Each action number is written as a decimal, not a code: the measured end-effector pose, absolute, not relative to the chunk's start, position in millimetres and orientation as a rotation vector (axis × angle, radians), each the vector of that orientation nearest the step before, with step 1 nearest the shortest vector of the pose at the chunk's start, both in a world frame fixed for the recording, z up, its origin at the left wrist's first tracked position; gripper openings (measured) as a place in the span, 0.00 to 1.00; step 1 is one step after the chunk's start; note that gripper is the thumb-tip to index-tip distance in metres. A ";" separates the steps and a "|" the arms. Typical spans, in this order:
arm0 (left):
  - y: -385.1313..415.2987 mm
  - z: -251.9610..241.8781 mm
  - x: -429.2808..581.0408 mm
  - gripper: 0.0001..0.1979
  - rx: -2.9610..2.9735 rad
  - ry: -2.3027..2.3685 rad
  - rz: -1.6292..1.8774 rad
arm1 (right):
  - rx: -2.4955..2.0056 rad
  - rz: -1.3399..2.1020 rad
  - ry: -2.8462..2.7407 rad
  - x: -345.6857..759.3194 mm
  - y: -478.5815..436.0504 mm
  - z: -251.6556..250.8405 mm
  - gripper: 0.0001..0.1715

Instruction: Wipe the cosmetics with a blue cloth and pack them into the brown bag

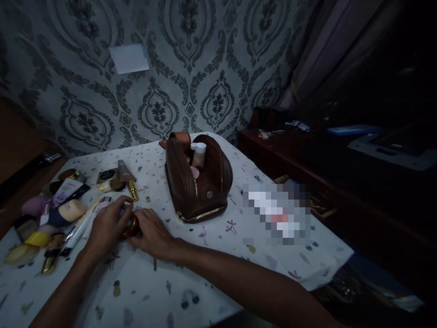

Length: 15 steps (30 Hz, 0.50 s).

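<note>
Two hands [108,224] [152,232] grip an amber item [131,228], with bottles [199,157] already in the brown bag [179,182] to their right and cosmetics [70,210] still loose to their left!

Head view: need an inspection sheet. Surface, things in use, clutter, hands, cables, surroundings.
Surface: pale cloth printed with small motifs.
Things: amber container between the hands; brown bag standing open, white-capped bottle inside.
Clutter: makeup strewn at left; pixelated patch at right, contents unreadable.
Hands: left hand and right hand both on the amber container.
Cables: none certain; a thin pale item on the dark furniture is too dim to tell.
Surroundings: patterned wall bearing a white rectangle.
</note>
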State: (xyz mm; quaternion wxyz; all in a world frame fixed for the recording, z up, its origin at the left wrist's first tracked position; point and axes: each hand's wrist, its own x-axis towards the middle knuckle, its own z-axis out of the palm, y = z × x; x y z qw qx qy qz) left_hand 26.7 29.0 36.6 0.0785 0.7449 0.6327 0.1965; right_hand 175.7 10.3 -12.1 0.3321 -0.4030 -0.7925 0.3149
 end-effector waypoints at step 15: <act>42.8 7.5 30.4 0.18 1.146 1.347 1.356 | -0.891 1.133 -1.518 175.9 21.7 -26.0 0.23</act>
